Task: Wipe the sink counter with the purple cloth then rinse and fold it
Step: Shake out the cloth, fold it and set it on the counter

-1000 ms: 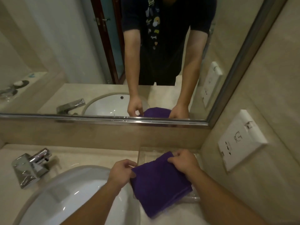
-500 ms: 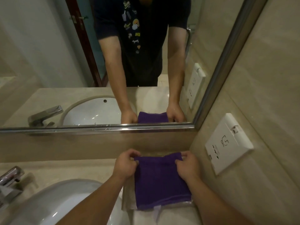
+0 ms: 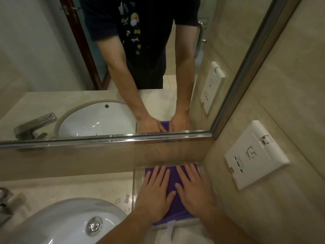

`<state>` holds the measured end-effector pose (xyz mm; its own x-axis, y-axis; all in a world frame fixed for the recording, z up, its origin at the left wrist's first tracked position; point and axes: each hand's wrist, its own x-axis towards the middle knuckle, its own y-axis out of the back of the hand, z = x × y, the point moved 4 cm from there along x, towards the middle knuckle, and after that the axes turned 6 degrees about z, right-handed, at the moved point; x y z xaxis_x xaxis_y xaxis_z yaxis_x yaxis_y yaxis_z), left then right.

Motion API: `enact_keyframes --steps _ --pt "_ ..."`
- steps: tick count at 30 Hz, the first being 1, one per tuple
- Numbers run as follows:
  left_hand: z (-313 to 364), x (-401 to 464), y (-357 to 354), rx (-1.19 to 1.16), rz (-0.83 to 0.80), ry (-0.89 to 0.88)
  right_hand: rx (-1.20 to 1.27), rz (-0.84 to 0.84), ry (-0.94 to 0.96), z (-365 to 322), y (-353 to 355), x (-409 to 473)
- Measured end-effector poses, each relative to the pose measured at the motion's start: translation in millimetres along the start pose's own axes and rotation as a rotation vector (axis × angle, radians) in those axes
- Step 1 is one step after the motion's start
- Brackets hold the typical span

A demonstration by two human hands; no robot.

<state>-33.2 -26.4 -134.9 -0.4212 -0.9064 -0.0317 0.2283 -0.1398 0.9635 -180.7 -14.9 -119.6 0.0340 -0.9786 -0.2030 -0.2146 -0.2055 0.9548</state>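
The folded purple cloth (image 3: 173, 184) lies flat in a clear tray (image 3: 139, 182) on the beige counter (image 3: 70, 189), in the corner under the mirror. My left hand (image 3: 155, 192) rests palm down on the cloth's left half, fingers spread. Beside it, my right hand (image 3: 192, 189) lies palm down on the right half, fingers apart. Neither hand grips the cloth. A white label (image 3: 171, 229) sticks out from the cloth's near edge. The white sink (image 3: 58, 226) is at the lower left.
A chrome tap (image 3: 4, 205) stands at the left edge. Water drops (image 3: 123, 199) lie on the counter by the tray. A white socket plate (image 3: 255, 155) is on the right wall. The mirror (image 3: 105, 67) above the backsplash reflects a person's arms and torso.
Both hands let go of the cloth's far corners and now lie flat on top of it. The cloth has settled into the tray. The view has shifted closer and rightward.
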Motion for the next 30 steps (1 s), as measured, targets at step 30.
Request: enact_keyframes --steps 30 --pt "4.0 1.8 0.2 0.188 0.032 0.027 -0.064 0.12 -0.134 -3.8 -20.8 -7.3"
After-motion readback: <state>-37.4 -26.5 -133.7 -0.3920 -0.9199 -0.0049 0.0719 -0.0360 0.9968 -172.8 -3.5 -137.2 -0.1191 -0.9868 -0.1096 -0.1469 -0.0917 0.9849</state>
